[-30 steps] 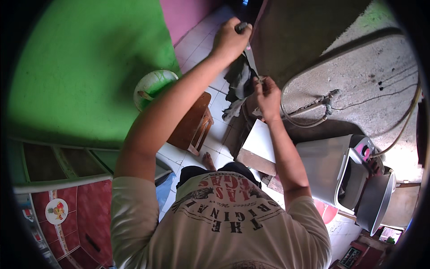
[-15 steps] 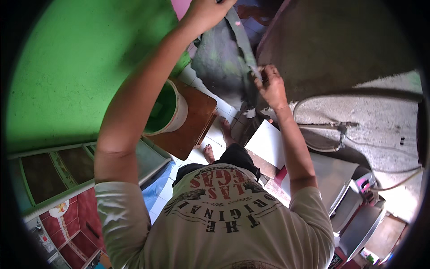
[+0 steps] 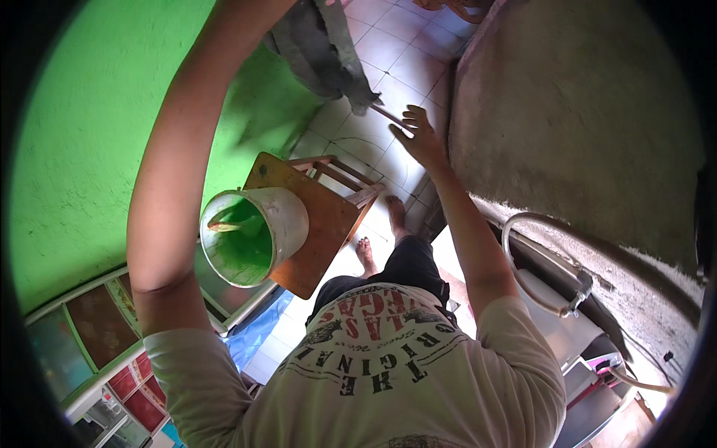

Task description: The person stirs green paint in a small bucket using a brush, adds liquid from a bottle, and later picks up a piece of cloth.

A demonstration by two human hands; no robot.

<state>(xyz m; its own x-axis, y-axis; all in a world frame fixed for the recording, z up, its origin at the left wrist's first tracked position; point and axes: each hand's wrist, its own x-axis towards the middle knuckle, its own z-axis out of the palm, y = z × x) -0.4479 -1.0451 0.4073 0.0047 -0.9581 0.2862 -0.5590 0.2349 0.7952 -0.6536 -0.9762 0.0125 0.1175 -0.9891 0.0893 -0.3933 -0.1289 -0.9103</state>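
At the top edge, my left arm reaches up and forward along the green wall, and its hand is beyond the picture. A dark grey cloth hangs just right of that forearm. From the cloth's lower end a thin rod sticks out. My right hand is open close to the rod's tip, its fingers spread; whether a finger touches the rod is unclear. To the left stands a white bucket with green paint inside and a pale handle leaning in it.
Under the bucket is a wooden chair. The green wall rises at left, above a cabinet. A rough grey wall is at right, with a hose and tap below it. White floor tiles lie ahead.
The grey cloth has shifted up and left with my left arm, and my left hand has left the picture. My right hand has opened off the cloth's edge. More bucket and floor show.
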